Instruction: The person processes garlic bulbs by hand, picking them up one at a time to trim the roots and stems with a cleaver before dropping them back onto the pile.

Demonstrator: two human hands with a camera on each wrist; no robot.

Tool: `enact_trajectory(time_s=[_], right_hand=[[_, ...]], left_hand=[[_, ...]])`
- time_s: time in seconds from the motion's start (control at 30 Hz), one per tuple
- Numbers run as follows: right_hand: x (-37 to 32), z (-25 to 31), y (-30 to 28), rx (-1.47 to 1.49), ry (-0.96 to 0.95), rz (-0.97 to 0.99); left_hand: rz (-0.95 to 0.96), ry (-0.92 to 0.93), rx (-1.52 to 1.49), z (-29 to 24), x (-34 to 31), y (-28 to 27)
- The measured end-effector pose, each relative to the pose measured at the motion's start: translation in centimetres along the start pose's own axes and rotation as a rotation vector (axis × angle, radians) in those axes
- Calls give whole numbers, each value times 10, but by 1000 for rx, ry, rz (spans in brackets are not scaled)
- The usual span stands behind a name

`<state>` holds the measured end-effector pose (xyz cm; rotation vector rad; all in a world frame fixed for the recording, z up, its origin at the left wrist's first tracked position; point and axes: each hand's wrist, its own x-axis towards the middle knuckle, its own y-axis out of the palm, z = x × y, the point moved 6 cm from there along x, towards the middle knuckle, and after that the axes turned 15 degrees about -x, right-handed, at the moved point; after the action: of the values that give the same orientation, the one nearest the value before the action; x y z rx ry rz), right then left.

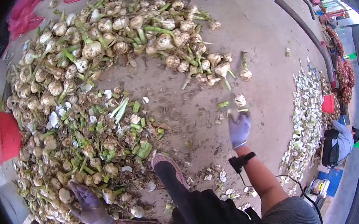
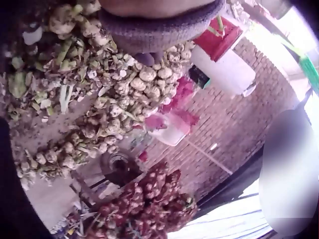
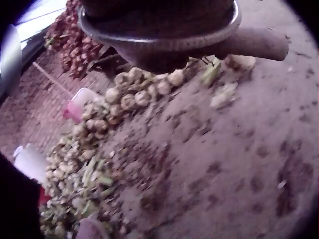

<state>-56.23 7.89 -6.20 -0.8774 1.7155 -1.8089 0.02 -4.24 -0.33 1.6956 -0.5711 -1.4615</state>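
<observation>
My gloved left hand is low over the near end of the garlic heap, fingers and thumb spread. A trimmed garlic bulb sits right at those fingers. In the left wrist view the glove cuff hides most of the hand. Out on the bare floor, my gloved right hand is at a garlic bulb, with a cut green stalk beside it. I cannot tell what its fingers grip. The right wrist view shows stalk scraps just beyond the dark hand.
Garlic with stalks is heaped ahead, with leaf trimmings nearer. A red bucket stands left. Pale scraps line the right, where a person sits. A curved pole crosses the far floor. My shoe is between the hands.
</observation>
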Motion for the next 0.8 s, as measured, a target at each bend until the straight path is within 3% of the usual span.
enact_trajectory(time_s=[0.07, 0.1, 0.17, 0.2, 0.27, 0.33, 0.4, 0.47, 0.53, 0.6, 0.63, 0.77, 0.8], right_hand=[[13, -31, 8, -165, 84, -244], [17, -26, 4, -161, 84, -243], [30, -17, 13, -73, 163, 188], [33, 1, 1, -64, 150, 187], [15, 60, -9, 512, 166, 466], [-13, 116, -19, 655, 120, 627], [-47, 184, -35, 1127, 89, 853], [-51, 214, -58, 1015, -45, 940], [-52, 229, -67, 888, -169, 997], [-44, 255, -109, 584, -943, 392], [-49, 259, -106, 299, -1003, 455], [-46, 274, -113, 250, -1080, 518], [-47, 274, -109, 251, -1090, 536]], left_hand=[[24, -16, 106, 9, 0, -7], [123, -95, 394, 26, 3, -17], [219, -277, 825, 64, -4, -30], [215, -382, 965, 93, -11, -34], [337, -596, 1245, 141, -25, -40], [643, -546, 1548, 179, -28, -44], [973, -395, 1783, 200, -24, -41], [613, -514, 1366, 199, -28, -27], [653, -440, 1441, 183, -16, -26], [870, -381, 1368, 176, -19, -15], [411, -582, 1122, 175, -7, -40], [293, -690, 1108, 163, 3, -67], [446, -620, 1187, 163, 0, -56]])
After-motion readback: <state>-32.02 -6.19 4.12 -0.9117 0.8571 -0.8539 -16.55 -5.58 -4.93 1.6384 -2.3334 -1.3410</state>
